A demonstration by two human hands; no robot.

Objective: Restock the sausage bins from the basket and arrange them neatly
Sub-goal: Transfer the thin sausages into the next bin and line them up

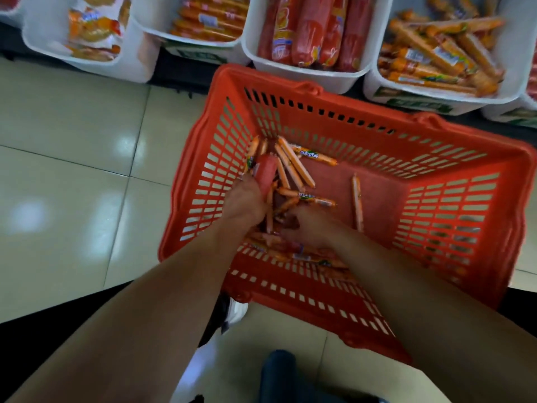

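Dim interior, lamp glare on floor tiles, motion blur, wide-angle bending at edges

Basket: red, slotted. Thin sausages: orange wrappers. Thick sausage: red. Bins: white. Floor tiles: cream.

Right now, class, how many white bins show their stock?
4, in a row beyond the basket: bagged packs far left, flat orange sticks next, thick red sausages, then thin orange sausages at right. Edge slivers may be further bins.

txt: none legible | sausage wrappers, bin labels: blurred
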